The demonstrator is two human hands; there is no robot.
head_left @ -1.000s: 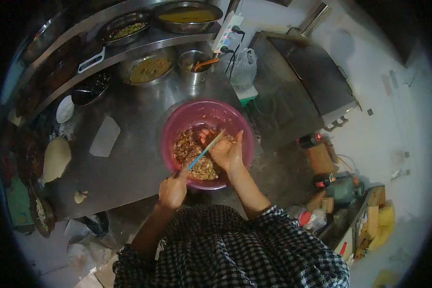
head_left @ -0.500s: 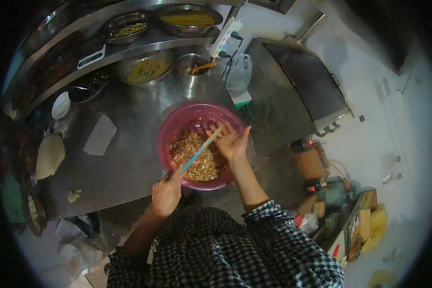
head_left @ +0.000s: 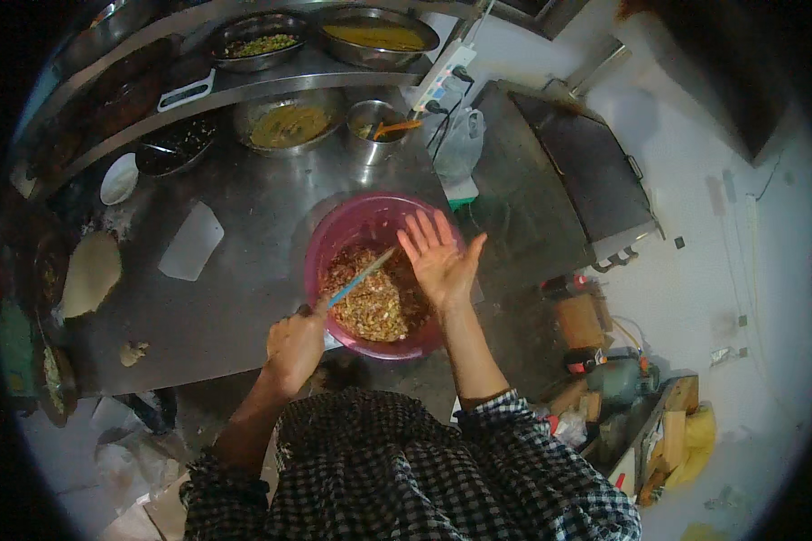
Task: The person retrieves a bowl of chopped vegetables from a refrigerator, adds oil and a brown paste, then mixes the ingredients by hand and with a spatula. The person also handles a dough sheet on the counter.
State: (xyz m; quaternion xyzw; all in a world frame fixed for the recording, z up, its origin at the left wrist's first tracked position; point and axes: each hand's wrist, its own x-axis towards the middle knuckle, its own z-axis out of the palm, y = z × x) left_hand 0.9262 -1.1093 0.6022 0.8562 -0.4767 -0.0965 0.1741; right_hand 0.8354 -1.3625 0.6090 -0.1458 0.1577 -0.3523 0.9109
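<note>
My left hand (head_left: 296, 350) is closed around the near end of a narrow, blade-like tool (head_left: 359, 279), bluish close to the fist and pale brown toward its tip. I cannot make out its exact kind. The tool slants up and to the right over a pink-red basin (head_left: 324, 236). Chopped, mixed filling (head_left: 379, 311) in brown, white and yellow-green bits lies inside that basin. My right hand (head_left: 442, 263) is held over the basin's right side, palm up and fingers spread, with nothing in it. A small gap separates the tool's tip from the right fingers.
Left of the basin, a white scraper sheet (head_left: 192, 242) and flattened dough (head_left: 92, 274) lie on the metal table (head_left: 235, 307). Behind stand a bowl of yellowish filling (head_left: 289, 124) and a metal pot (head_left: 371, 149) with an orange-handled utensil. A flat griddle (head_left: 583, 171) sits at right.
The tool's tip has drawn away from my right hand, down and left. My left hand has shifted left. My right fingers have straightened and spread, and the view has shifted slightly.
</note>
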